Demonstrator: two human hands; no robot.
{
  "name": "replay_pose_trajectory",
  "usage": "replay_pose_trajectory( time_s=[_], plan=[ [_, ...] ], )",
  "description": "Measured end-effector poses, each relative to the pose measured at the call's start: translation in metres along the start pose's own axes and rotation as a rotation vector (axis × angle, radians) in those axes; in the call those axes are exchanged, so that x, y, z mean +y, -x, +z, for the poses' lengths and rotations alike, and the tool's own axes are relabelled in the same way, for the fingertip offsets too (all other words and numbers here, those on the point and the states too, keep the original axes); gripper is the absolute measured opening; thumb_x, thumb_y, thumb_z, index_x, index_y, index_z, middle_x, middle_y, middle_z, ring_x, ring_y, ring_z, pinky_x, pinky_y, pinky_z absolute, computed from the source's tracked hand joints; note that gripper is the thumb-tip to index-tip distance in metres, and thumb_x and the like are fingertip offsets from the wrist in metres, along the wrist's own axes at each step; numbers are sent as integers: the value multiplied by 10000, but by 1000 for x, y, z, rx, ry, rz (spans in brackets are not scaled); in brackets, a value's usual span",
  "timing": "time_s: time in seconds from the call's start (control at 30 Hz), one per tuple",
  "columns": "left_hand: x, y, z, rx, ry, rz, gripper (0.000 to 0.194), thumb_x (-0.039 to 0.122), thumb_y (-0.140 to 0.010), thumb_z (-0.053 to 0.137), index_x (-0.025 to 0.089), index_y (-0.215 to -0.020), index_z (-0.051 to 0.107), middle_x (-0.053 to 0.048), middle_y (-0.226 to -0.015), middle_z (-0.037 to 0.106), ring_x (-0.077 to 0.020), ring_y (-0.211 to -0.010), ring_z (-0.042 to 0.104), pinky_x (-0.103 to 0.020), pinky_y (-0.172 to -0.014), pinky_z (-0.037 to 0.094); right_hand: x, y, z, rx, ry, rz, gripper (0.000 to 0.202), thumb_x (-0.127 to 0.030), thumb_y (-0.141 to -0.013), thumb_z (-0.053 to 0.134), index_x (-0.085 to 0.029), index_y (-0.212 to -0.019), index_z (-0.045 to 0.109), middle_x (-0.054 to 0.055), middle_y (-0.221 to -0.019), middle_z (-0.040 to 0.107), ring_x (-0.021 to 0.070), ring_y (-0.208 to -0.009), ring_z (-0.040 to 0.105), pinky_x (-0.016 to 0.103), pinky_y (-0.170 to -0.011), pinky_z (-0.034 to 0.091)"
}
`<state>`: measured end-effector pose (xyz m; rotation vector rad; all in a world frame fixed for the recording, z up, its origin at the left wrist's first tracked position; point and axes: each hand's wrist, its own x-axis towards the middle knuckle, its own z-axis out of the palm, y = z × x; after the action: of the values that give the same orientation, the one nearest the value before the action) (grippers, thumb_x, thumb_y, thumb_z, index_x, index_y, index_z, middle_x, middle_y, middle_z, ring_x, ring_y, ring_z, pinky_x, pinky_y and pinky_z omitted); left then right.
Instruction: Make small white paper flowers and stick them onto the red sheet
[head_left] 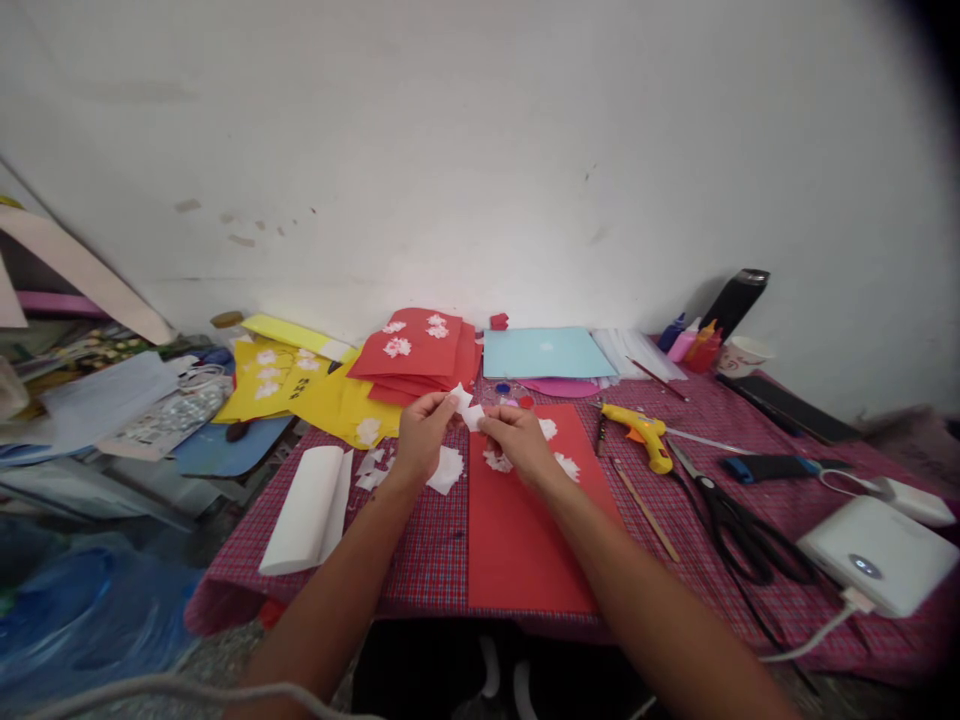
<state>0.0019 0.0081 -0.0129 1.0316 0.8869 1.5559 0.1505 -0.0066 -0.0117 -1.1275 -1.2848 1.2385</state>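
Near the middle of the view, my left hand [426, 432] pinches a small piece of white paper [460, 397]. Beside it, my right hand [517, 436] has its fingers closed on another white piece [473, 417]; the two pieces meet or overlap between my hands. Under my right hand and forearm lies a red sheet [525, 545] with white paper flowers [566, 466] near its top, partly hidden by the hand. White paper scraps [445, 470] rest on the checked cloth below my left hand.
A folded white paper roll [306, 508] lies left. Behind are yellow sheets [259, 378], stacked red cards [420, 350] and a light blue sheet [544, 352]. On the right are a yellow glue gun [637, 425], black scissors [750, 535], a white device [877, 550] and a black bottle [735, 302].
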Motion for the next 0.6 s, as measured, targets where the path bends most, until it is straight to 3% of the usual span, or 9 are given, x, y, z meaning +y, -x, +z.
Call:
replay_pose_trajectory(
  time_s=[0.27, 0.47, 0.6],
  plan=[
    [6, -4, -2, 143, 22, 21, 267, 364, -694, 762, 142, -809, 668, -6, -661, 649, -107, -598, 608, -261, -642, 508, 4, 0, 0, -38, 45, -12, 245, -364, -752, 620, -205, -599, 514, -56, -451, 496, 97, -367, 414, 219, -379, 308],
    [12, -10, -10, 231, 25, 92, 263, 359, -712, 745, 133, -820, 666, -8, -672, 637, -99, -607, 594, -240, -629, 498, 6, 3, 8, -145, 294, -134, 223, -346, -758, 614, -189, -603, 577, -42, -510, 491, 98, -465, 406, 216, -440, 284],
    [13, -11, -14, 245, -3, 139, 252, 363, -742, 724, 131, -828, 673, -8, -677, 630, -97, -610, 585, -235, -626, 487, 8, 10, 19, -256, 396, -106, 227, -326, -771, 587, -186, -593, 601, -36, -543, 500, 105, -500, 412, 227, -472, 292]
  ],
)
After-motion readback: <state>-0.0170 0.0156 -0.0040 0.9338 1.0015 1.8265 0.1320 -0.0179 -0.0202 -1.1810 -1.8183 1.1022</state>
